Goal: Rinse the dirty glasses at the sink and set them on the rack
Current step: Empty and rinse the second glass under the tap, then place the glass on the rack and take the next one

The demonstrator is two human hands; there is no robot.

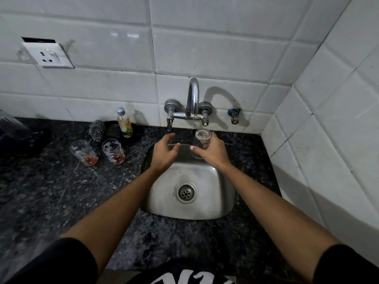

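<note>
2 hands worked over the sink (221,206) as I watched from my station. My right hand (213,152) was wrapped around a glass (202,140), held upright beneath the tap (193,99); my left hand (164,154) hung relaxed just beside it, holding nothing, fingers near the tap's left handle (169,121). To the left of that hand, 2 dirty glasses (84,153) waited on the counter (61,191). I judged a wet 1-handed grip might slip, dropping glass into steel. I saw no rack.
</note>
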